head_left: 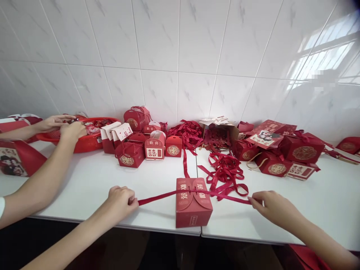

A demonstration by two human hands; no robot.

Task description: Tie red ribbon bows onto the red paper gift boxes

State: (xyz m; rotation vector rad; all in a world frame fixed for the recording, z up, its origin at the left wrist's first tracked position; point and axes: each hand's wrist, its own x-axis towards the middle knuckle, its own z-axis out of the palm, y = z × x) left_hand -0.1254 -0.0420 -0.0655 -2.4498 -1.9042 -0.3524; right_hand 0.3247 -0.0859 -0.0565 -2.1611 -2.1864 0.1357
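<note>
A small red gift box with gold lettering stands at the near edge of the white table. A red ribbon lies stretched across its top. My left hand is closed on the ribbon's left end, left of the box. My right hand pinches the ribbon's right end, to the right of the box. Both hands rest close to the table top.
Another person's two hands reach into a red basket at the far left. Several finished red boxes stand by the tiled wall. Loose red ribbons are heaped behind my box. More red boxes and bags lie at the right.
</note>
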